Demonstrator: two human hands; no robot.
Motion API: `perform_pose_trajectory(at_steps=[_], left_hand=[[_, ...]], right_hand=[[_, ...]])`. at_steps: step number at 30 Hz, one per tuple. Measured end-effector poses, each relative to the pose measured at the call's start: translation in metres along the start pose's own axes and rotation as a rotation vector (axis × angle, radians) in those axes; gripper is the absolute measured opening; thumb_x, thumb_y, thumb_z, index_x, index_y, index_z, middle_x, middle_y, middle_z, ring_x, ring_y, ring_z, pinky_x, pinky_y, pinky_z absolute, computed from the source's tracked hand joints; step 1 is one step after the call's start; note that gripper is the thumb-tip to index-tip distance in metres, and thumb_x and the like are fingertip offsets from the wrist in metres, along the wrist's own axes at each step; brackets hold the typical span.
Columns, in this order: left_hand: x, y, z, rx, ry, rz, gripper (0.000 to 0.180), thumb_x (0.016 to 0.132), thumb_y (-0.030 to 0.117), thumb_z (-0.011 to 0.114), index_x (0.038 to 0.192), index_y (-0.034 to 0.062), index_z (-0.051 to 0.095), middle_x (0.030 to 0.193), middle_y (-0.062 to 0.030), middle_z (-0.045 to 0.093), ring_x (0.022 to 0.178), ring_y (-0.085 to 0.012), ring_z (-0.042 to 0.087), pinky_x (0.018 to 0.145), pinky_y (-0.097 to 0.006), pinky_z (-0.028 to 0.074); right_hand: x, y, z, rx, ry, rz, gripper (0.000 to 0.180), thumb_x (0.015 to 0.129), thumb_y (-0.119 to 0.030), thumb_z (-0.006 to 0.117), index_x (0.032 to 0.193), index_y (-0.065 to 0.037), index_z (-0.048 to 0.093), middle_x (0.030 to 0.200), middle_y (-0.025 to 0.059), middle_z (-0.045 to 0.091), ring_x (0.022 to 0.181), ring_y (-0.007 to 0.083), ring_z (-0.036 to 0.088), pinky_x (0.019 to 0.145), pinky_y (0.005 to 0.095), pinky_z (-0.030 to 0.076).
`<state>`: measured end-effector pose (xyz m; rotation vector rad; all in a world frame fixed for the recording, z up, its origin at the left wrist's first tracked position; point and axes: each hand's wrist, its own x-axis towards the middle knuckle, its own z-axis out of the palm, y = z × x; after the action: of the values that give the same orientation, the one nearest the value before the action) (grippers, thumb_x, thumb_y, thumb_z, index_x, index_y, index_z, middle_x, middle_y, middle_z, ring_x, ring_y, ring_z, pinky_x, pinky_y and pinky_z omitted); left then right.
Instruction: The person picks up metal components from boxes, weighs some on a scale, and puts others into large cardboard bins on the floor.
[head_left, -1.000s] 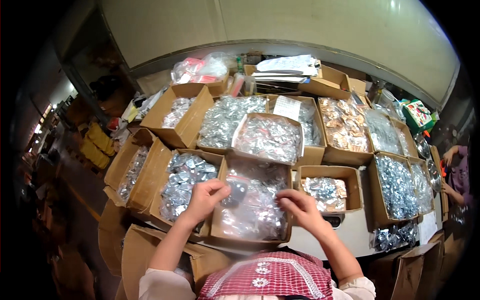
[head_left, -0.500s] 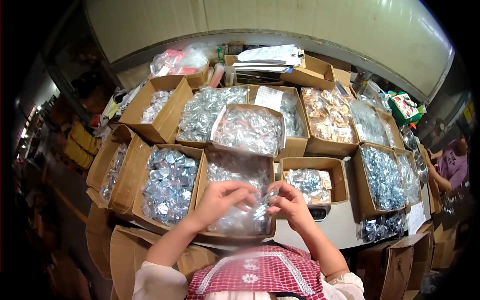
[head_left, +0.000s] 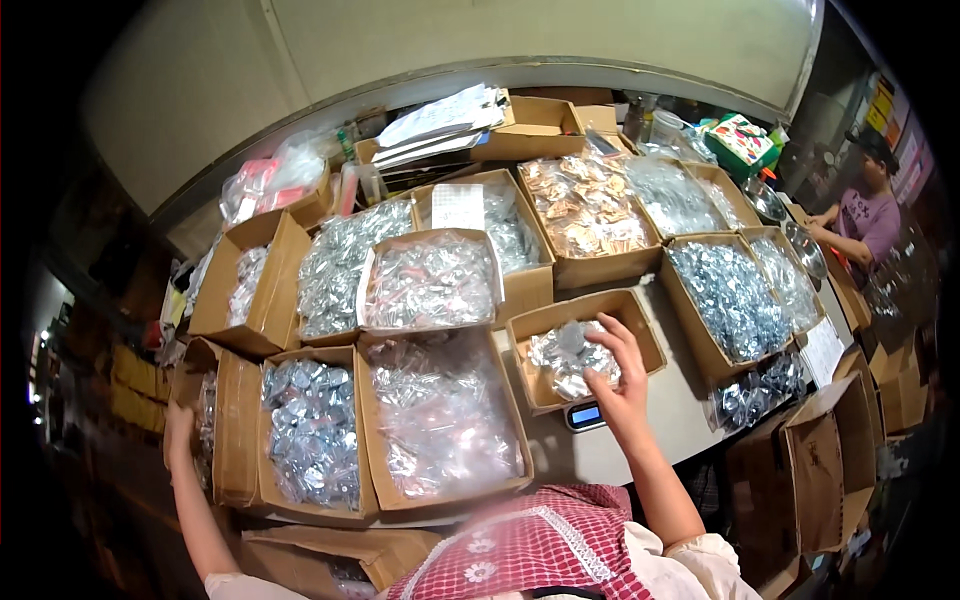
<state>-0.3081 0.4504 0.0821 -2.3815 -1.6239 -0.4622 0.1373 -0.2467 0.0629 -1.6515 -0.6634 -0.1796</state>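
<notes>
My right hand (head_left: 615, 365) hovers with fingers spread over a small cardboard box (head_left: 590, 305) that holds a little heap of silver packets (head_left: 562, 358). That box stands on a scale whose blue display (head_left: 585, 415) shows below it. My left hand (head_left: 180, 425) is stretched far left, at the flap of a cardboard box (head_left: 228, 420) on the table's left edge; whether it grips the flap is unclear. Between my arms lies a large open box (head_left: 516, 425) full of clear plastic bags (head_left: 440, 420).
Several open cardboard boxes of silver and clear packets crowd the table, one with brownish packets (head_left: 585, 205) at the back. Papers (head_left: 440, 120) lie on a far box. Another person (head_left: 865, 215) works at the right, by metal bowls. More cartons stand at the lower right.
Both hands have left the large box of clear bags. My right hand moved right to the small box on the scale, and my left hand swung out to the far left box.
</notes>
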Motion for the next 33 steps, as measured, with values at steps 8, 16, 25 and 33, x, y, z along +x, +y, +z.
perform_pose_trajectory(at_steps=[8,16,25,33], left_hand=[[-0.058,-0.015,0.068,-0.004,-0.504,-0.018,0.033,0.084,0.017,0.063,0.11,-0.002,0.062,0.1,-0.0213,0.066,0.088,-0.0357,0.064,0.077,-0.042,0.05],[-0.053,0.023,0.041,-0.049,-0.173,0.06,0.025,0.082,0.024,0.066,0.092,0.0014,0.068,0.092,-0.0252,0.066,0.091,-0.0412,0.064,0.077,-0.046,0.049],[-0.118,0.204,-0.129,-1.548,-0.289,0.015,0.028,0.095,0.022,0.058,0.111,0.0002,0.067,0.089,0.0034,0.063,0.077,-0.0059,0.055,0.07,-0.021,0.043],[-0.226,0.36,-0.184,-1.673,-0.819,0.348,0.025,0.099,0.018,0.051,0.113,0.0009,0.063,0.093,-0.0024,0.067,0.076,-0.0059,0.061,0.068,-0.018,0.047]], right_hand=[[-0.053,0.064,-0.092,-0.056,0.402,0.361,0.017,0.082,0.001,0.053,0.09,0.001,0.067,0.098,0.0074,0.068,0.099,0.0171,0.061,0.089,0.0287,0.045],[-0.157,0.179,-0.126,-0.448,0.342,0.387,0.015,0.079,0.002,0.05,0.085,0.001,0.064,0.082,0.007,0.062,0.077,0.0168,0.056,0.072,0.0316,0.046],[-0.144,0.161,-0.114,-0.842,0.193,0.13,0.005,0.072,0.003,0.047,0.074,-0.001,0.049,0.084,0.0145,0.05,0.084,0.034,0.046,0.077,0.0447,0.036],[-0.134,0.153,-0.104,-0.721,0.165,0.195,0.007,0.078,-0.006,0.046,0.075,-0.003,0.052,0.085,0.0157,0.051,0.092,0.0344,0.045,0.084,0.0445,0.036]])
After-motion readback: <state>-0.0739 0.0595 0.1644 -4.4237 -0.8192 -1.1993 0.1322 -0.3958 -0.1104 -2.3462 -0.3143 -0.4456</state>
